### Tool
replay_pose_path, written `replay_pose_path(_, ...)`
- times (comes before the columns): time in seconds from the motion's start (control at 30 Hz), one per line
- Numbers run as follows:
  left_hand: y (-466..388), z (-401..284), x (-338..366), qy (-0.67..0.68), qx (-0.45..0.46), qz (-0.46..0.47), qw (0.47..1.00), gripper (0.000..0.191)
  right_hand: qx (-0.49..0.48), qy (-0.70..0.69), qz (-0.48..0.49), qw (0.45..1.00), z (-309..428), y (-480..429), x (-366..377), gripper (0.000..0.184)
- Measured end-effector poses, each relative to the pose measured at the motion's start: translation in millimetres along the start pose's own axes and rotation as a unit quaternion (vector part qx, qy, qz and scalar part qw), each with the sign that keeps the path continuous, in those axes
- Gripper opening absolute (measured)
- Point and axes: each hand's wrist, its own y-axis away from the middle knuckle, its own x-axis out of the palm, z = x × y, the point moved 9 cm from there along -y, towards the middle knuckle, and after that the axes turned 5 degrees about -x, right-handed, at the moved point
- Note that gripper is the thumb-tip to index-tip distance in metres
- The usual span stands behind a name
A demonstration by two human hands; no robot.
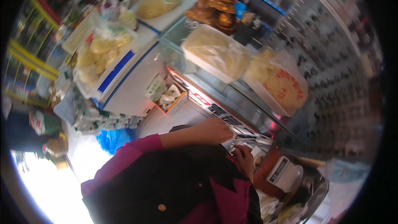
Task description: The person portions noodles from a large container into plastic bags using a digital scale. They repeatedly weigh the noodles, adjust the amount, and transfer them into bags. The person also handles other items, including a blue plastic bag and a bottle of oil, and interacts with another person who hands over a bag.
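Note:
My left hand [214, 131] reaches in front of the glass display counter [214, 82], just above its lit sign panel. Its fingers are turned away and blurred, so whatever they touch is hidden. Close below it, my right hand [244, 157] has bent fingers near the front of my dark vest [174, 180]. Something small and pale may be at its fingertips, too blurred to name. Under and beside both hands is a cluttered heap of pale items [258, 152]. A white kitchen scale [285, 174] stands on a reddish-brown surface to the right.
Two white plastic tubs [206, 65] [270, 96] of pale food under clear film sit on the counter, beside a brown stacked pile [211, 3]. A white chest freezer [133, 81] bears bagged food [99, 56]. An open carton [168, 99] and a blue plastic bag [113, 140] are on the floor.

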Motion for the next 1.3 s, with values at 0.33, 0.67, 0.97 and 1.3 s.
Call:
replay_pose_path(0.33, -38, -5, 23, 0.057, 0.083, 0.059, 0.993, 0.013, -0.056, 0.1, -0.122, 0.986, -2, 24, -23, 0.027)
replay_pose_path(0.67, -88, -41, 95, 0.205, 0.077, 0.286, 0.933, 0.013, -0.021, 0.069, -0.358, 0.931, -3, 120, -52, 0.026)
replay_pose_path(0.97, -98, -167, 138, 0.209, 0.262, 0.302, 0.892, 0.013, -0.029, -0.082, -0.676, 0.732, -11, 385, -132, 0.026)
replay_pose_path(1.3, -80, -265, 183, 0.259, 0.229, 0.307, 0.887, 0.024, 0.226, 0.285, -0.488, 0.793, -139, 365, -201, 0.021)
